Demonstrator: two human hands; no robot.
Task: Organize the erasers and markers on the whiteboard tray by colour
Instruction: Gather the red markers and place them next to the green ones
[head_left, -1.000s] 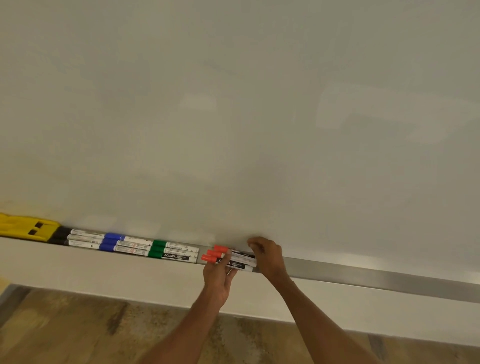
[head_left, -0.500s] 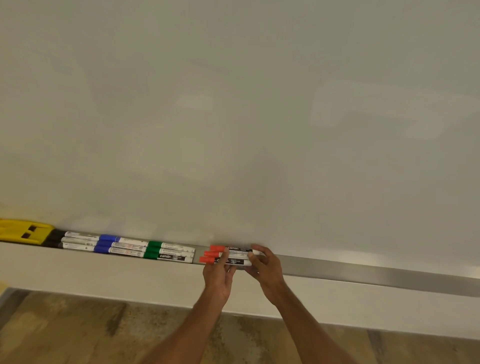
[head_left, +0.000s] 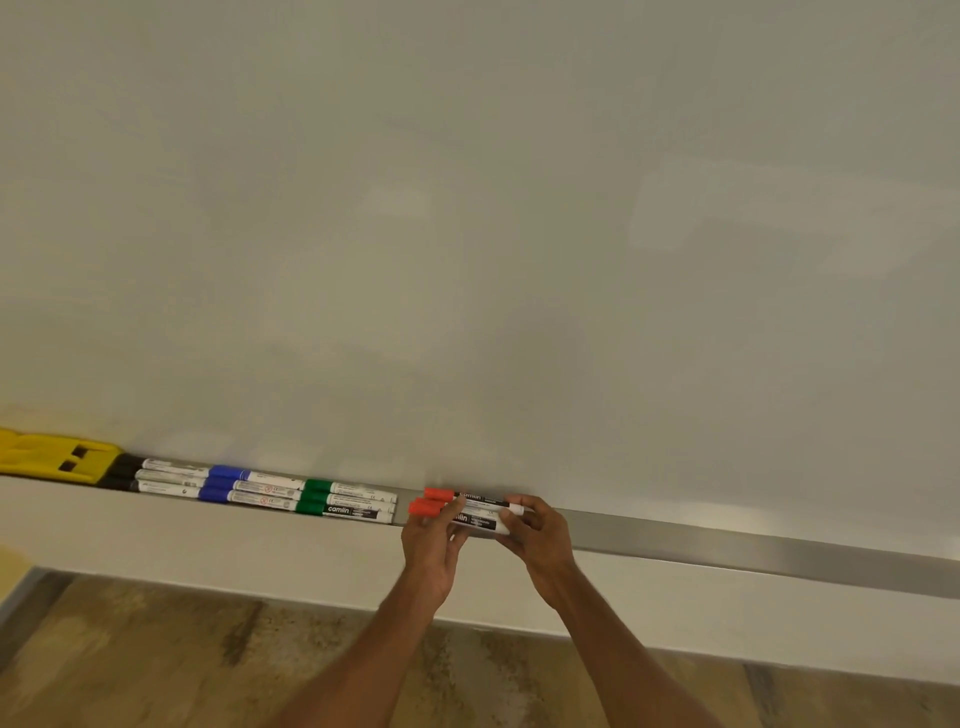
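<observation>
Several red-capped markers (head_left: 439, 500) lie bunched on the metal whiteboard tray (head_left: 727, 540), caps pointing left. My left hand (head_left: 434, 540) holds them near the caps, thumb on top. My right hand (head_left: 537, 530) pinches their white tail ends. Left of them on the tray lie green-capped markers (head_left: 317, 496), then blue-capped markers (head_left: 223, 480), then black-capped markers (head_left: 124, 470). A yellow eraser (head_left: 49, 457) sits at the tray's far left end.
The whiteboard (head_left: 467, 234) fills the view above the tray. To the right of my hands the tray runs on bare. A white wall strip and a brown stone floor (head_left: 156, 665) lie below.
My right hand has slid from resting over the markers' tails to pinching their ends. The red markers have been drawn closer together. The left hand has stayed at the caps.
</observation>
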